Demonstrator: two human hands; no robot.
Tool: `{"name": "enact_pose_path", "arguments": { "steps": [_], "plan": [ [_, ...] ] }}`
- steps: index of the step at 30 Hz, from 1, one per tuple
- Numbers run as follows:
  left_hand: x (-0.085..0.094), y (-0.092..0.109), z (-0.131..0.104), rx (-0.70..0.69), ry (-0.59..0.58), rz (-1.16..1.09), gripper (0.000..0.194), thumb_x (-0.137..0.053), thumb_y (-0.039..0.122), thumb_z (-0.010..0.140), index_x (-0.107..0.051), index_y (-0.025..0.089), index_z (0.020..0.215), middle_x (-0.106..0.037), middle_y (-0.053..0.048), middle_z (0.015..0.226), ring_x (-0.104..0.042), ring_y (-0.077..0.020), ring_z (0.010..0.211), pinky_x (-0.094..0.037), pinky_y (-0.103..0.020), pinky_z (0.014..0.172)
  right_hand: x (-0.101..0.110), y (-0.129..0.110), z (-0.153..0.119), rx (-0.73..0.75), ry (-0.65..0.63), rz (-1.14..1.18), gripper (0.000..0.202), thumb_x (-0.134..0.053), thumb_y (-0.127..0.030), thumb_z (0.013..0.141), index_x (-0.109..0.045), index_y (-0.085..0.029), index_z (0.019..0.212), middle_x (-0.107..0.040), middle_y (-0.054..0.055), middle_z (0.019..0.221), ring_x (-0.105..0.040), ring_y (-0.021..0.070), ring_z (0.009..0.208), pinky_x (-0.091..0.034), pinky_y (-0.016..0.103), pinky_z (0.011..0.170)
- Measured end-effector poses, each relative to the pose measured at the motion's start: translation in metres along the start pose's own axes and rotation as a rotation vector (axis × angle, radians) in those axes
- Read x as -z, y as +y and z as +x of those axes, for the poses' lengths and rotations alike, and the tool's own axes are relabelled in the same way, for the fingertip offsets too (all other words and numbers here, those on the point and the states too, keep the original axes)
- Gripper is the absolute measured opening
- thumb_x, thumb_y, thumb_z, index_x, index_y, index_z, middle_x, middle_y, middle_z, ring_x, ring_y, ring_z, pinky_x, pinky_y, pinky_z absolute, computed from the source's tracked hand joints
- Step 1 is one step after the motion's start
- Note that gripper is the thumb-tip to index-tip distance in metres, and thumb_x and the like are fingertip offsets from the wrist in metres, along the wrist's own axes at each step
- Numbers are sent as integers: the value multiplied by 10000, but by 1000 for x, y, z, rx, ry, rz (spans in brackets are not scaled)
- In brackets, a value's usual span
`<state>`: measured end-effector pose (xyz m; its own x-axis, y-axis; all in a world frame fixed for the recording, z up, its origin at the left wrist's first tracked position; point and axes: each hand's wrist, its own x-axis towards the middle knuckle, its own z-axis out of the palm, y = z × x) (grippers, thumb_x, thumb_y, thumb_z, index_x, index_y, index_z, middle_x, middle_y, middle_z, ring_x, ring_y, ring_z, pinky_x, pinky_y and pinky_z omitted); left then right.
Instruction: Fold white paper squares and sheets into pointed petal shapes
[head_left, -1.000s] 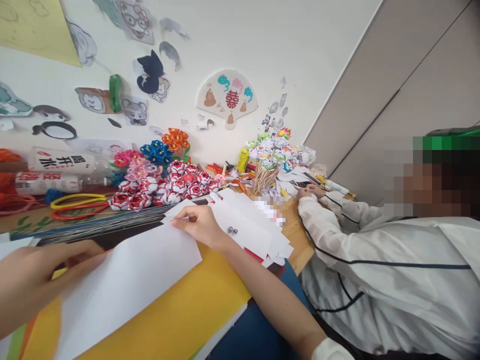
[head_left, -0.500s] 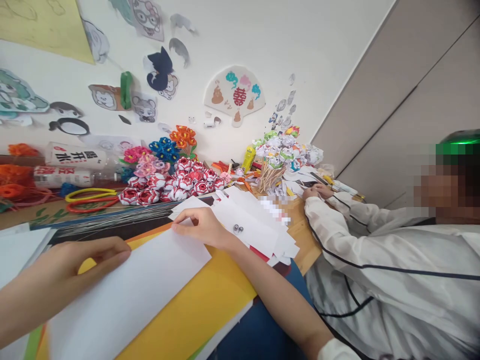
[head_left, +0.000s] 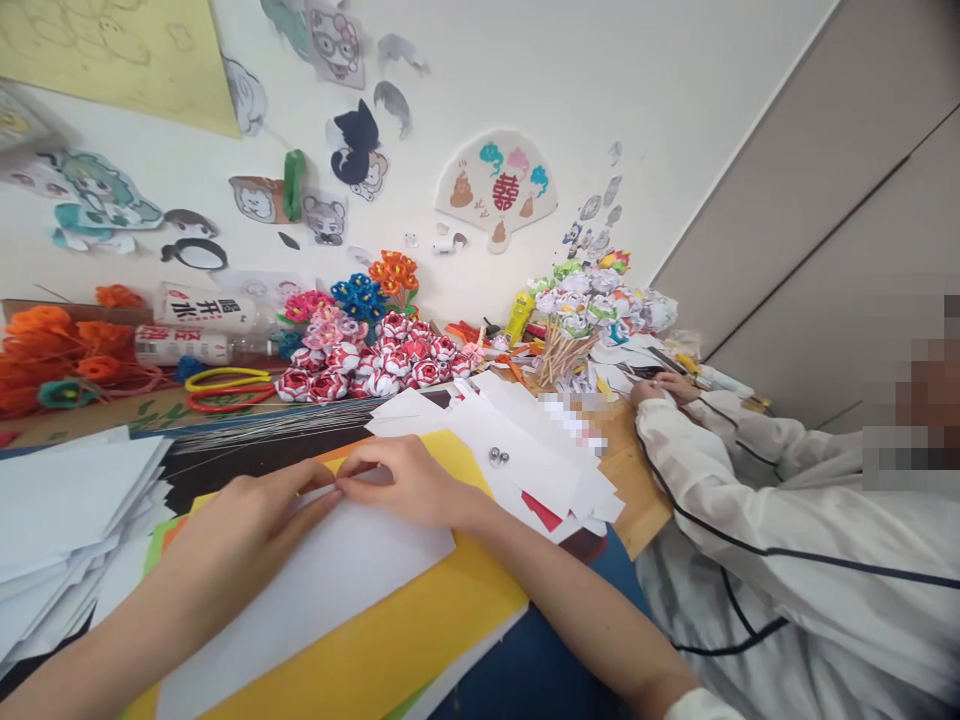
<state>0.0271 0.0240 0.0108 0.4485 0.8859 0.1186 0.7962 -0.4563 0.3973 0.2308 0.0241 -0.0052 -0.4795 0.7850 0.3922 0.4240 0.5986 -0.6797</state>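
Note:
A white sheet of paper (head_left: 322, 590) lies slanted over a stack of yellow paper (head_left: 450, 590), with orange and green edges showing beneath. My left hand (head_left: 247, 530) pinches the sheet's far edge between thumb and fingers. Right beside it, my right hand (head_left: 405, 480) holds the same edge, thumb against forefinger, and the fingertips of both hands nearly meet. The sheet's near end reaches toward the bottom of the view.
White paper piles lie at the left (head_left: 67, 500) and right (head_left: 517, 440), the latter with two small metal balls (head_left: 498, 457). Paper flowers (head_left: 375, 360), bottles (head_left: 202, 330) and wooden sticks (head_left: 562, 350) line the wall. A person in white sleeves (head_left: 720, 480) works at the right.
My left hand has moved right along the sheet's far edge, close to my right hand. The camera view has shifted left, showing more of the left paper pile.

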Motion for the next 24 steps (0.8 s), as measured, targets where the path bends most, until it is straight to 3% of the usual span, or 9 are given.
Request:
{"name": "enact_pose_path", "arguments": {
  "steps": [3,6,9,14,17,19,21,24],
  "plan": [
    [-3,2,1,-34,-166,-83,334,-376,475,905,-645,280,864,-700,40,847,-631,-158,740,-422,-211,640,3,1,-1,-17,-57,116,82,-581,-223,837,-634,-174,797,-632,-15,786,-553,104,720,-408,201,681],
    [-2,1,2,-60,-204,-113,333,-404,479,903,-667,281,854,-700,49,871,-621,-151,756,-415,-206,663,9,6,-1,-35,-157,194,59,-625,-225,783,-621,-175,752,-598,-27,739,-507,90,649,-397,193,618],
    [6,-11,3,-63,-154,-105,345,-447,522,871,-692,281,846,-712,49,895,-622,-157,769,-424,-205,687,22,14,-2,-53,-194,234,68,-624,-203,751,-592,-163,707,-576,-23,722,-496,90,647,-394,194,608],
    [27,-38,9,141,-46,-119,437,-534,669,743,-719,299,885,-726,73,951,-631,-176,827,-444,-198,713,48,29,-3,-167,-216,360,92,-608,-229,758,-597,-138,749,-573,-4,721,-518,103,656,-423,212,623],
    [31,-48,13,130,-24,-108,440,-535,674,737,-719,306,893,-723,82,983,-626,-182,873,-433,-205,748,57,33,-5,-184,-198,387,103,-606,-237,758,-610,-135,758,-582,1,713,-533,105,642,-434,221,624],
    [31,-54,14,142,9,-96,428,-546,665,732,-714,302,884,-722,83,980,-622,-187,891,-421,-212,777,63,37,-7,-209,-132,379,78,-600,-215,740,-605,-138,729,-569,-8,667,-538,105,605,-435,221,595],
    [30,-60,13,193,37,-89,425,-550,662,732,-701,299,895,-718,85,979,-618,-189,907,-408,-219,796,73,42,-9,-244,14,359,64,-596,-205,722,-592,-145,701,-558,-15,630,-541,108,573,-437,223,565],
    [21,-63,11,238,33,-78,410,-511,648,776,-666,306,940,-711,88,972,-620,-186,896,-403,-225,781,91,46,-12,-244,406,279,72,-574,-219,733,-580,-159,694,-566,-13,629,-531,106,549,-438,227,554]
  ]
}}
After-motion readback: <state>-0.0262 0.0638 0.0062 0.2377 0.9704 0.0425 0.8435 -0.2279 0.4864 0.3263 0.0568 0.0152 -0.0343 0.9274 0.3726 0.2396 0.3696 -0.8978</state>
